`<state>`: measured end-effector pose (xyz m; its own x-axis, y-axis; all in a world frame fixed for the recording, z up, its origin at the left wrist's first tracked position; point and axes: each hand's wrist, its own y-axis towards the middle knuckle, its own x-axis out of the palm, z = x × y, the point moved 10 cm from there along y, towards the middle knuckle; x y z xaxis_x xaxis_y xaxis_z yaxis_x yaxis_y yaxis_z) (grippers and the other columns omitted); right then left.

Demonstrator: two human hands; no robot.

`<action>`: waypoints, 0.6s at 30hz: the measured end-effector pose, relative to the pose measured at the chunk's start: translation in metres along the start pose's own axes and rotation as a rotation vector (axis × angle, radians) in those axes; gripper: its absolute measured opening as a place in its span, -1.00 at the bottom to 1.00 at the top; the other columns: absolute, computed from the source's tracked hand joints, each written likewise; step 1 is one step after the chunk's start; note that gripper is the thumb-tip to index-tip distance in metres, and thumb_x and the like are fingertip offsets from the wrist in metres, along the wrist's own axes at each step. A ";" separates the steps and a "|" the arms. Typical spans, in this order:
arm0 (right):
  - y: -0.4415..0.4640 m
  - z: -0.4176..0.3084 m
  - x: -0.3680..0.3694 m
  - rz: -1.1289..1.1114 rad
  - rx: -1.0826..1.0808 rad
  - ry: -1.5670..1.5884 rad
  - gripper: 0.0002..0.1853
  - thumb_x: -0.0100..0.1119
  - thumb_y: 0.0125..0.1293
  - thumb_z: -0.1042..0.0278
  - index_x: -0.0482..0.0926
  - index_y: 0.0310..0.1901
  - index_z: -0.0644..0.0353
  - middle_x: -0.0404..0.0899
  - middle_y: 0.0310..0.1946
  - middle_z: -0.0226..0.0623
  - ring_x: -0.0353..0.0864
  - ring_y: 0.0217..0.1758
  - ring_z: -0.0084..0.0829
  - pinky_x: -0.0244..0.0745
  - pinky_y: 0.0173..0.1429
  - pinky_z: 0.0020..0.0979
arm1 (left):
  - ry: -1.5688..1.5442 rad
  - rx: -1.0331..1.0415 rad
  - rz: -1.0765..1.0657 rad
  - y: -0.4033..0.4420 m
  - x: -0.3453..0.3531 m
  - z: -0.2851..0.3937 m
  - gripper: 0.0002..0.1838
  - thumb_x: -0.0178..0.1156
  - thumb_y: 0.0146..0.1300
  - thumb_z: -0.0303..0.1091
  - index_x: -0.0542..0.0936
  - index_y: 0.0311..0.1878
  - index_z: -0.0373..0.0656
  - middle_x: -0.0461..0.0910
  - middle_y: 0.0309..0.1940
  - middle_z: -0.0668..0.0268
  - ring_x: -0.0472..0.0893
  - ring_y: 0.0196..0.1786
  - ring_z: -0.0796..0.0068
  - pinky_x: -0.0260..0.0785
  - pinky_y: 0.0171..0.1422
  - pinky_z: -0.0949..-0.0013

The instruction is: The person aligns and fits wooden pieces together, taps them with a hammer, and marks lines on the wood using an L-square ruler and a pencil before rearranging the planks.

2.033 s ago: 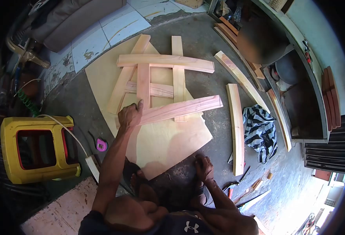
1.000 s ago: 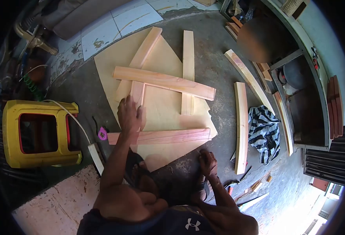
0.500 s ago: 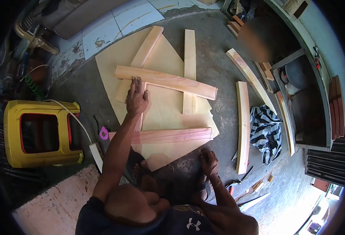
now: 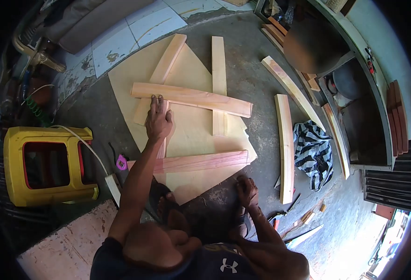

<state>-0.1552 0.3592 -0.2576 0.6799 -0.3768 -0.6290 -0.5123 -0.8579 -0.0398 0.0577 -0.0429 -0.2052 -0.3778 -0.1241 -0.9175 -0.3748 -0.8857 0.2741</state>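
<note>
My left hand (image 4: 158, 125) lies flat with fingers stretched over a short wooden piece (image 4: 163, 148). Its fingertips touch the near edge of a long wooden plank (image 4: 191, 97). That plank lies across a slanted board (image 4: 169, 58) and a straight board (image 4: 219, 65). A pinkish board (image 4: 203, 162) with pencil-like lines lies closer to me, at the short piece's near end. All rest on a plywood sheet (image 4: 186, 186). My right hand (image 4: 247, 192) hangs by my right leg beyond the sheet's edge, fingers curled; their inside is hidden.
At left stand a yellow stool (image 4: 15, 168) and a pink tape measure (image 4: 121, 162) beside a white power strip (image 4: 113, 189). Loose boards (image 4: 286, 149), a striped cloth (image 4: 312, 151) and a saw (image 4: 305, 237) lie at right. A metal shelf (image 4: 371, 164) stands beyond.
The whole view has shifted slightly, moving the boards a little leftward in the picture. Both hands keep nearly the same pose, and the boards stay arranged as before.
</note>
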 end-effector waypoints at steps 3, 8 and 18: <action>0.000 0.002 0.001 -0.018 -0.002 -0.002 -0.77 0.27 0.34 0.41 0.63 0.02 0.14 0.69 -0.10 -0.08 0.71 -0.06 0.00 0.62 0.04 -0.10 | -0.026 0.010 0.012 0.000 -0.002 0.000 -0.29 0.23 0.40 -0.20 0.31 0.59 -0.06 0.20 0.59 -0.12 0.56 0.31 -0.20 0.51 0.33 -0.02; 0.001 -0.002 0.000 -0.012 0.004 0.043 -0.76 0.27 0.33 0.42 0.63 0.02 0.13 0.69 -0.09 -0.10 0.71 -0.06 -0.01 0.62 0.04 -0.11 | -0.010 0.033 0.033 -0.001 -0.002 0.001 -0.29 0.25 0.39 -0.21 0.34 0.58 -0.05 0.21 0.58 -0.12 0.58 0.28 -0.21 0.53 0.29 -0.04; 0.003 -0.005 -0.001 -0.001 -0.004 0.039 -0.78 0.29 0.30 0.46 0.63 -0.02 0.19 0.69 -0.11 -0.07 0.72 -0.10 -0.02 0.63 0.01 -0.15 | -0.014 0.040 0.049 -0.001 -0.003 0.002 -0.29 0.26 0.38 -0.20 0.35 0.57 -0.07 0.21 0.58 -0.14 0.60 0.25 -0.21 0.53 0.28 -0.05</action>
<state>-0.1553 0.3550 -0.2534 0.7003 -0.3893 -0.5984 -0.5094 -0.8597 -0.0369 0.0577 -0.0408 -0.2018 -0.4082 -0.1603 -0.8987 -0.3891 -0.8600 0.3301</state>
